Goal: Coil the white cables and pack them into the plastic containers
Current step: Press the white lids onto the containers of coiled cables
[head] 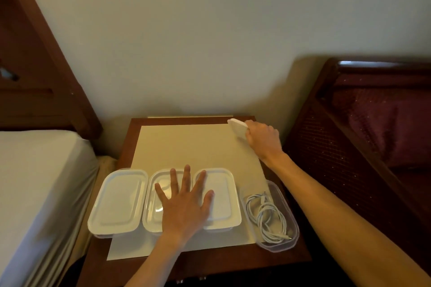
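Three lidded plastic containers stand in a row at the table's front: left container (119, 202), middle container (152, 207), right container (225, 200). My left hand (184, 205) lies flat with fingers spread across the middle and right lids. An open clear container (289, 216) at the front right holds a loosely coiled white cable (265, 215). My right hand (262, 138) grips a white lid (238, 128) at the table's far right corner, tilted up off the surface.
A beige sheet (191, 147) covers most of the dark wooden table (210, 261). A bed with white bedding (35, 182) stands at the left. A dark red wooden seat (373, 123) is close on the right. The wall is right behind.
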